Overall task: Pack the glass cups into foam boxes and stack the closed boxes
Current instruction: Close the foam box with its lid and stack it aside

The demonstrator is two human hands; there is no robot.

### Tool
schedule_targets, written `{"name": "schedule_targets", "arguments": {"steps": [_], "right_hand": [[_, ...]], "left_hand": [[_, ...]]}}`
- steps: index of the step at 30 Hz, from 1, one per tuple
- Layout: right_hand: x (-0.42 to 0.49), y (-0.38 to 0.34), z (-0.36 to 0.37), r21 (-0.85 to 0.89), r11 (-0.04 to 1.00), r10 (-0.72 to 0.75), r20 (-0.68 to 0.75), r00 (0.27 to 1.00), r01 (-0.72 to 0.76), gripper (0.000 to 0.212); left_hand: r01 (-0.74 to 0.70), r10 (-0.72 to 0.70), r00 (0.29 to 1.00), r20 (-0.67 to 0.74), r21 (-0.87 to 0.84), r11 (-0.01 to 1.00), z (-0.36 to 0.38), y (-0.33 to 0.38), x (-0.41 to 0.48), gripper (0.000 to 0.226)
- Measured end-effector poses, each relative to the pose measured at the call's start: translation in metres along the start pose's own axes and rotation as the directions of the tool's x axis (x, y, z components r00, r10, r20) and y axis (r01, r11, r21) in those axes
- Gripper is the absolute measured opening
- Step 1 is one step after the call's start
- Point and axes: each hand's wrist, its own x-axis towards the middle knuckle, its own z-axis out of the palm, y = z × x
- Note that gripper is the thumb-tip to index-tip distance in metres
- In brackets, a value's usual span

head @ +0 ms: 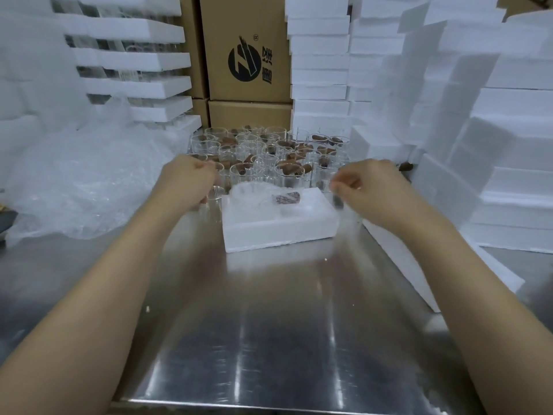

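An open white foam box (278, 232) lies on the steel table (269, 324). Inside it sits a bubble-wrapped cup (285, 198) with a brown stopper. Behind the box stand several clear glass cups (269, 154), many with brown stoppers in them. My left hand (187, 181) is at the box's left end, fingers curled round a clear glass cup (216, 194). My right hand (368, 187) is at the box's right end and pinches a blurred glass cup (338, 202) with something dark inside.
A heap of bubble wrap (74, 181) covers the table's left side. Foam boxes are stacked at the back (318, 70) and right (508, 145), and a foam slab (404, 256) lies by the box. Cardboard cartons (248, 55) stand behind the cups.
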Motion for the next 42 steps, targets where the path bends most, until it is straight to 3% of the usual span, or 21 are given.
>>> {"name": "schedule_targets", "arguments": {"steps": [2, 4, 7, 11, 14, 16, 19, 21, 23, 24, 26, 28, 31, 34, 36, 38, 40, 42], "right_hand": [[0.005, 0.022, -0.008, -0.193, 0.966, 0.183, 0.030, 0.983, -0.174, 0.020], [0.006, 0.037, -0.010, -0.346, 0.891, 0.373, 0.185, 0.909, -0.295, 0.036], [0.001, 0.045, -0.015, -0.449, 0.825, 0.516, 0.350, 0.782, -0.343, 0.075], [-0.002, 0.048, -0.021, -0.384, 0.824, 0.543, 0.326, 0.774, -0.416, 0.083], [0.004, 0.053, -0.027, -0.166, 0.884, 0.463, 0.187, 0.866, -0.437, 0.071], [0.005, 0.051, -0.036, 0.211, 0.886, 0.414, 0.046, 0.909, -0.414, 0.069], [0.003, 0.043, -0.041, 0.656, 0.699, 0.371, 0.006, 0.928, -0.284, 0.064], [0.004, 0.038, -0.039, 0.798, 0.571, 0.327, -0.002, 0.945, -0.195, 0.054], [0.008, 0.030, -0.037, 0.924, 0.370, 0.329, -0.029, 0.944, -0.101, 0.054], [0.010, 0.024, -0.036, 0.964, 0.262, 0.356, -0.056, 0.933, -0.042, 0.056], [0.011, 0.015, -0.029, 0.989, 0.094, 0.414, -0.145, 0.899, 0.117, 0.053], [0.011, 0.009, -0.019, 0.975, 0.029, 0.443, -0.209, 0.872, 0.219, 0.048], [0.012, 0.001, -0.001, 0.981, 0.002, 0.358, -0.183, 0.916, 0.195, 0.044], [0.011, 0.001, 0.009, 0.989, 0.131, 0.202, -0.097, 0.975, 0.071, 0.049], [0.009, 0.008, 0.011, 0.977, 0.215, 0.099, -0.027, 0.995, 0.005, 0.065], [0.005, 0.021, 0.012, 0.936, 0.350, -0.004, 0.024, 1.000, -0.021, 0.079], [0.003, 0.029, 0.013, 0.879, 0.476, -0.078, 0.085, 0.993, -0.038, 0.076], [0.003, 0.034, 0.016, 0.849, 0.524, -0.082, 0.137, 0.987, -0.074, 0.071]], "left_hand": [[0.063, -0.069, 0.980, 0.184, 0.036, 0.997, -0.007, -0.001, -0.001, 0.018], [0.089, -0.110, 0.929, 0.354, 0.075, 0.993, -0.008, -0.002, -0.005, 0.012], [0.069, -0.107, 0.904, 0.413, 0.106, 0.992, -0.004, 0.000, -0.009, 0.024], [0.052, -0.083, 0.908, 0.412, 0.087, 0.995, 0.006, -0.002, -0.009, 0.038], [0.017, -0.027, 0.929, 0.370, 0.029, 0.999, 0.017, -0.002, -0.009, 0.036], [-0.063, 0.046, 0.942, 0.332, 0.042, 0.997, 0.025, -0.002, -0.012, 0.033], [-0.213, 0.186, 0.957, 0.222, 0.102, 0.972, 0.029, -0.002, -0.015, 0.020], [-0.326, 0.326, 0.945, 0.026, 0.122, 0.937, 0.029, 0.001, -0.016, 0.018], [-0.448, 0.458, 0.878, -0.141, 0.098, 0.889, 0.029, 0.007, -0.020, 0.025], [-0.482, 0.481, 0.860, -0.170, 0.036, 0.875, 0.030, 0.012, -0.023, 0.034], [-0.453, 0.433, 0.890, -0.141, -0.165, 0.876, 0.031, 0.019, -0.028, 0.048], [-0.387, 0.382, 0.921, -0.081, -0.323, 0.864, 0.031, 0.024, -0.034, 0.057], [-0.345, 0.355, 0.933, -0.058, -0.426, 0.836, 0.032, 0.026, -0.036, 0.063], [-0.129, 0.169, 0.986, 0.012, -0.591, 0.796, 0.030, 0.031, -0.032, 0.072], [0.019, 0.047, 0.996, 0.080, -0.673, 0.739, 0.024, 0.032, -0.029, 0.068], [0.101, -0.007, 0.990, 0.141, -0.669, 0.737, 0.018, 0.028, -0.026, 0.052], [0.121, -0.018, 0.983, 0.181, -0.576, 0.808, 0.015, 0.024, -0.024, 0.040], [0.100, -0.009, 0.982, 0.186, -0.484, 0.869, 0.016, 0.019, -0.021, 0.035]]}}
